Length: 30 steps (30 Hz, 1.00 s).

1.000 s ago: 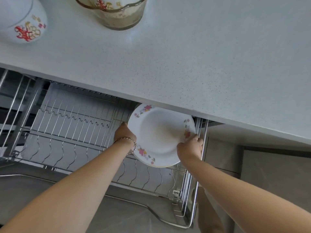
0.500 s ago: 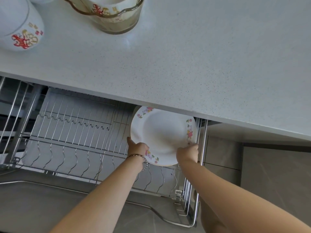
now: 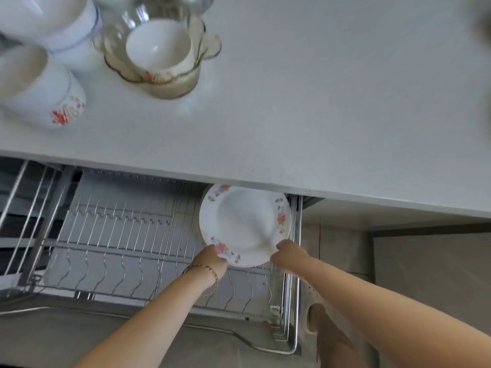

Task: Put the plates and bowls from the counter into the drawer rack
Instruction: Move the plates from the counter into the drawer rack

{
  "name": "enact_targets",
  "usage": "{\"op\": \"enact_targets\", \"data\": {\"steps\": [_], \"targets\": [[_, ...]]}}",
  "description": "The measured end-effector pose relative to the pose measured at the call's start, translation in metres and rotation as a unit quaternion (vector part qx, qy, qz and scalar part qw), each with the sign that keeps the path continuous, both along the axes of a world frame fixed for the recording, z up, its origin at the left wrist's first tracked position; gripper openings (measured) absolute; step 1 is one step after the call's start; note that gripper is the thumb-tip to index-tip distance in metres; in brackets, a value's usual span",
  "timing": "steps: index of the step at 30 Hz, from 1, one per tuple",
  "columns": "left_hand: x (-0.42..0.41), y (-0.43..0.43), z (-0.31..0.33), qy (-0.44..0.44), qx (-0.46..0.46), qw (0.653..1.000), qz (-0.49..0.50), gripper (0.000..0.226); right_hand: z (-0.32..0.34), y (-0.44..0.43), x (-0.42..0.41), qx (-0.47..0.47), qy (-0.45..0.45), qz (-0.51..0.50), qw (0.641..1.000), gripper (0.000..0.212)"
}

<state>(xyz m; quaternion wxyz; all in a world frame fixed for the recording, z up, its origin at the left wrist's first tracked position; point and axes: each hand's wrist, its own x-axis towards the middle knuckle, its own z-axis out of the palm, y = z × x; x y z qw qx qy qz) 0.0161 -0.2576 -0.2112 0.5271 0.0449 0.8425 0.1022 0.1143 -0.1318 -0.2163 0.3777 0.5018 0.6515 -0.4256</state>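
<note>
A white plate with a flower rim [image 3: 245,224] stands tilted at the right end of the pulled-out wire drawer rack [image 3: 119,251], its top edge just under the counter lip. My left hand [image 3: 212,260], with a bracelet on the wrist, grips the plate's lower left rim. My right hand [image 3: 288,253] pinches its lower right rim. On the counter [image 3: 318,102] at the back left stand a white bowl inside a glass bowl [image 3: 159,57] and white bowls with red flower prints [image 3: 39,88].
The rack's slots to the left of the plate hold nothing. A second wire section [image 3: 24,208] lies at the far left. The drawer's metal side rail [image 3: 296,288] runs close to my right hand. Grey floor and my foot [image 3: 326,333] show below.
The plate has gone a little deeper and further right in the rack, more upright. Both hands have slid down to its lower rim. The view tilted up, showing more of the counter bowls.
</note>
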Motion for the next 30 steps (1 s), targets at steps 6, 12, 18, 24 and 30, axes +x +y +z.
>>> {"op": "enact_targets", "data": {"steps": [6,12,18,24,30], "targets": [[0.014,0.042,0.075,0.056,0.078,0.986,-0.134,0.033,0.103,0.048,0.038,0.032,0.07,0.111,0.991,0.041],[0.079,0.153,0.148,0.065,0.188,0.963,-0.182,0.022,0.183,0.141,0.126,0.107,0.15,0.042,0.982,0.036],[0.164,0.284,0.176,-0.013,0.254,0.961,-0.109,0.02,0.211,0.275,0.211,0.24,0.177,-0.086,0.951,0.035],[0.224,0.394,0.148,-0.068,0.213,0.973,0.064,0.056,0.197,0.414,0.272,0.33,0.118,-0.106,0.931,0.052],[0.256,0.452,0.136,-0.147,0.186,0.947,0.215,0.03,0.168,0.492,0.291,0.281,0.064,-0.112,0.951,0.053]]}}
